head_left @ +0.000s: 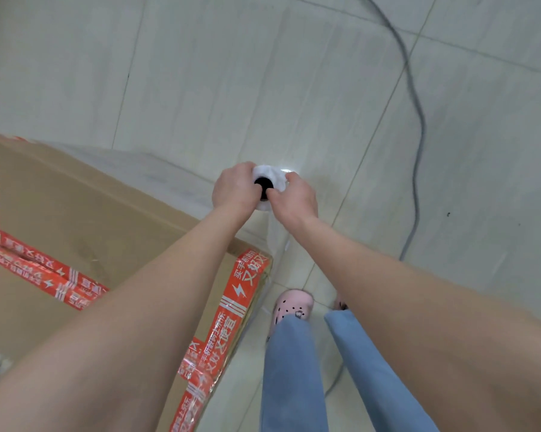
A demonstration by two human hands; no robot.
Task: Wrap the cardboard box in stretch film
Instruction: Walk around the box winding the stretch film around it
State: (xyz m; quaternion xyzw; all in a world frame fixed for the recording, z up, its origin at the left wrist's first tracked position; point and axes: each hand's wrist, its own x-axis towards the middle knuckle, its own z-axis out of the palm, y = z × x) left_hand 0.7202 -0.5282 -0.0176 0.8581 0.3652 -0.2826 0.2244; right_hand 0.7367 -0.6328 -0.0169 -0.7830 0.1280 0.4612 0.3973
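Stretch film roll (269,173) stands on end between my two hands, its white rim and dark core hole facing up at me. My left hand (233,189) grips it from the left, fingers curled over the rim and down toward the core. My right hand (295,199) grips it from the right in the same way, with one fingertip hooked at the edge of the hole. Both hands are clamped on the roll and nearly touch each other over the core; both forearms reach straight out from me to it.

From the roll a clear sheet of film (157,169) runs off to the left along the far side of the cardboard box (75,213), hazing the floor seen through it. More film shows below my right wrist, by the box's near corner.

The box fills the lower left of my view, and the roll is held just off its right-hand edge. Red printed tape (241,294) crosses its top and runs down that edge. My left forearm passes over the taped corner.

Below my arms are my blue jeans (291,369) and pink shoes (291,304) on the pale tiled floor (263,73). A grey cable (418,135) snakes across the tiles to the right, well apart from the box.
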